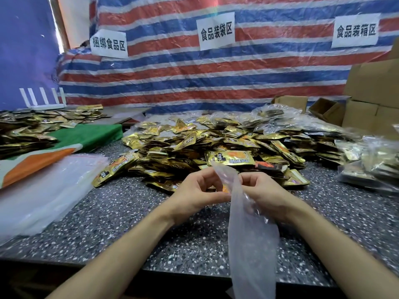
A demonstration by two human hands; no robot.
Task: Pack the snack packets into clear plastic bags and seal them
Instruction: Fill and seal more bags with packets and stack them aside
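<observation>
1. Plainly, both hands meet over the speckled table (129,223): the left hand (194,188) and the right hand (265,195) curl their fingers and pinch the top of one clear plastic bag (250,244) between them.
2. The bag's upper tip rises just beyond the fingertips. The rest hangs from the fingers toward the person, across the right wrist, and the bottom of the frame cuts off its lower end.
3. Behind the film the right thumb and lower fingers blur, so I cannot tell which of them clamp the plastic, nor whether the bag's mouth is parted.
4. An orange patch shows beside the left fingertips. Whether it lies inside the bag or behind it is unclear.
5. Just beyond the fingers spreads a heap of gold snack packets (216,143); their print is too smeared to read.
6. Left of the fingers lies a stack of empty bags (43,190), cut off by the frame edge, with a green and orange cloth (90,134) beyond it.
7. Right of the fingers sit filled bags (371,165), partly out of frame, and cardboard boxes (371,87) behind them.
8. Far beyond the fingers hangs a striped tarp (216,72) bearing three paper signs (216,31).
</observation>
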